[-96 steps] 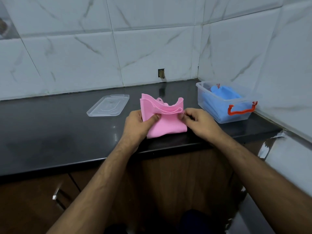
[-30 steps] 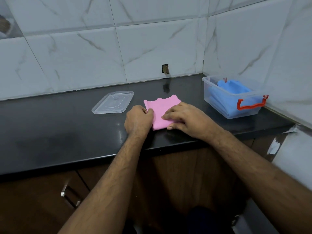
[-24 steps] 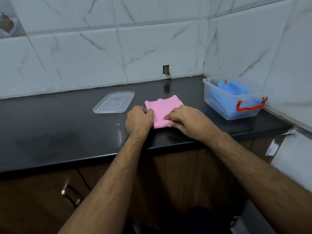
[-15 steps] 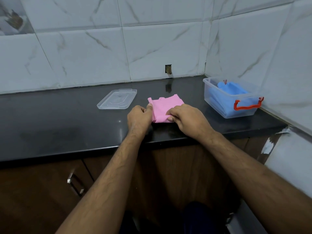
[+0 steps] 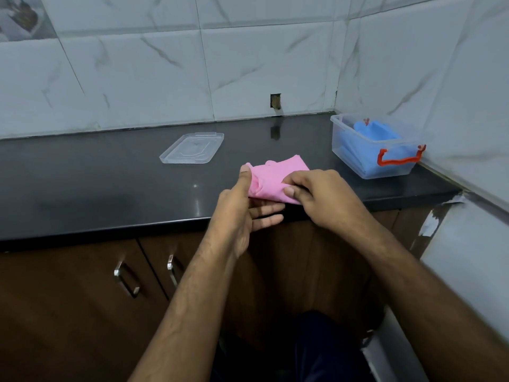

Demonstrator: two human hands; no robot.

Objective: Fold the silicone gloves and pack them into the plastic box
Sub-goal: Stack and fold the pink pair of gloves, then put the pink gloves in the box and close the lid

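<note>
Folded pink silicone glove (image 5: 278,179): held above the front edge of the black tabletop (image 5: 96,183), pinched by the left hand (image 5: 245,208) (thumb on top, fingers beneath) and gripped at its right side by the right hand (image 5: 319,194). Clear plastic box (image 5: 374,148) with red handle: set at the tabletop's right end, blue gloves (image 5: 377,133) seen inside. Clear lid (image 5: 192,148): laid flat, well apart from the box.

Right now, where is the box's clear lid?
In the head view the lid lies flat on the black counter, left of the pink glove and near the back wall, away from the box.
</note>
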